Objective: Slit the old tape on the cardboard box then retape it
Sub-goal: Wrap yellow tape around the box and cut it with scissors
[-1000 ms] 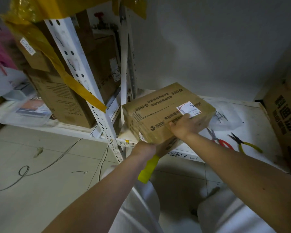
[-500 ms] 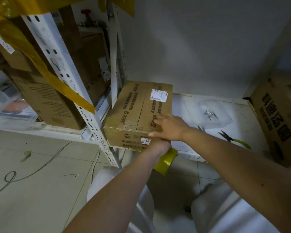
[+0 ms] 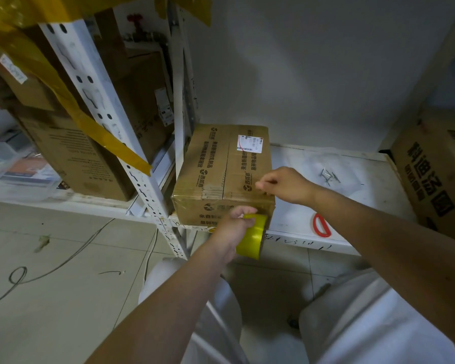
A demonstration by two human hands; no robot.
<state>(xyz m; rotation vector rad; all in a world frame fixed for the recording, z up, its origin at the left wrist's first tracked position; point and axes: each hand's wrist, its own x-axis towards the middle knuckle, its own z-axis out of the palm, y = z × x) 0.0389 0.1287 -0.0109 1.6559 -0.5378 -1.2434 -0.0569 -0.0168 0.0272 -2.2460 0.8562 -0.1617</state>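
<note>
At frame centre, on the white shelf point(image 3: 352, 164), sits the box point(image 3: 216, 169), flaps closed. Left hand point(image 3: 234, 227) grips the yellow tape roll point(image 3: 252, 236) against the box's near face; right hand point(image 3: 286, 185), fingers curled, pinches at its top right edge.

A white shelf point(image 3: 352, 164) holds a few small nails point(image 3: 329, 176) near its back edge. A red handle point(image 3: 321, 225) lies by the front edge. A big brown box with black writing point(image 3: 436, 174) stands at the right end. More brown boxes point(image 3: 71, 153) sit on the rack to the left. A thin wire point(image 3: 50, 269) curls on the tiled floor point(image 3: 63, 298).
</note>
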